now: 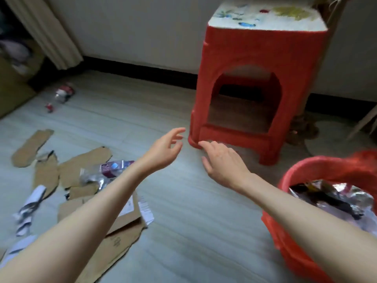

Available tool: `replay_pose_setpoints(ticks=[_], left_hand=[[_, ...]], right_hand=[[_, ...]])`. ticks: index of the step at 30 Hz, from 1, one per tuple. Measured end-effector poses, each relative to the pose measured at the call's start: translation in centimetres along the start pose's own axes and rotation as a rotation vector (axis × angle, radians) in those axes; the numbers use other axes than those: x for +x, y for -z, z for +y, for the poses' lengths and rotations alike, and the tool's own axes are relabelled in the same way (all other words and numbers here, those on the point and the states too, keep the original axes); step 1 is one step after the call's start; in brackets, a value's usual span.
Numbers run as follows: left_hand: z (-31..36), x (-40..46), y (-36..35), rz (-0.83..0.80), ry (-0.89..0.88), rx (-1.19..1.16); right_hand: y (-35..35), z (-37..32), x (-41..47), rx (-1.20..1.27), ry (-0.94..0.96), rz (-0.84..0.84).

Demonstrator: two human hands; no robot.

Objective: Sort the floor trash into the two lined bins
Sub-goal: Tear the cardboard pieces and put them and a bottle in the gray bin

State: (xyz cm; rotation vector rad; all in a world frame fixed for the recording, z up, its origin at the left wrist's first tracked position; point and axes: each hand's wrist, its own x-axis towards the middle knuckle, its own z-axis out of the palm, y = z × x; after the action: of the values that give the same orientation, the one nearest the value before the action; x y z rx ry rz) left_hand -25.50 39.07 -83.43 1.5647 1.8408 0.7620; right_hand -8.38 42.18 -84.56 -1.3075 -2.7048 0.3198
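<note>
Left hand point(166, 149) and right hand point(222, 162) both stretched out mid-frame, fingers loose and spread, holding nothing, a small gap between them, both above bare floor point(183, 231). Fingertips of each point to 12 o'clock, at the near leg of the red plastic stool point(261, 64); contact with the stool can't be confirmed. Stool sits at 1 o'clock, patterned white cushion point(267, 16) on top. Red-lined bin point(302, 174) at 4 o'clock, right forearm crossing its rim; silver foil wrappers point(336, 199) and dark scraps inside. Only one bin in view. Floor trash is at 8–9 o'clock: cardboard pieces point(81, 166) scattered flat, a crushed plastic bottle with a purple label point(114, 167) partly behind the left forearm, crumpled white paper point(30, 207) at the left edge, a printed slip point(145, 209) beside the larger cardboard. Second crushed bottle with a red label point(64, 92) at 10 o'clock, a small red bit point(49, 107) just beside it. Curtain point(47, 31) at 11 o'clock against the wall.
</note>
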Motion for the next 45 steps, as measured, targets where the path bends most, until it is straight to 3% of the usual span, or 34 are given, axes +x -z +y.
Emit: replay_pose_setpoints(ticks=[5, 11, 19, 23, 28, 36, 39, 42, 45], left_hand=[[-8.1, -4.5, 6.3, 0.051, 0.244, 0.026], [-15.3, -8.2, 7.5, 0.037, 0.340, -0.005], [-25.8, -11.8, 9.0, 0.042, 0.456, -0.094], [-29.6, -13.8, 8.1, -0.035, 0.436, 0.005], [-33.1, -14.6, 6.1, -0.164, 0.425, 0.082], [-35.2, -14.6, 3.7, -0.437, 0.564, 0.235], [-35.0, -14.3, 3.6, -0.496, 0.576, 0.281], [-35.4, -14.3, 3.7, -0.475, 0.571, 0.264], [-35.5, -14.4, 4.2, -0.239, 0.548, 0.129]], right_hand=[[-4.7, -6.9, 2.8, 0.086, 0.081, -0.216], [-9.2, -10.4, 4.0, 0.115, 0.065, -0.356], [-18.6, -16.2, 6.9, 0.222, -0.190, -0.555], [-23.1, -17.5, 6.8, 0.251, -0.364, -0.658], [-26.7, -20.0, 7.4, 0.324, -0.539, -0.536], [-28.9, -19.6, 7.2, 0.076, -0.383, -0.594], [-28.9, -19.2, 7.6, 0.207, -0.498, -0.508], [-27.2, -19.4, 8.2, 0.344, -0.658, -0.296], [-25.3, -20.4, 9.5, 0.348, -0.496, -0.128]])
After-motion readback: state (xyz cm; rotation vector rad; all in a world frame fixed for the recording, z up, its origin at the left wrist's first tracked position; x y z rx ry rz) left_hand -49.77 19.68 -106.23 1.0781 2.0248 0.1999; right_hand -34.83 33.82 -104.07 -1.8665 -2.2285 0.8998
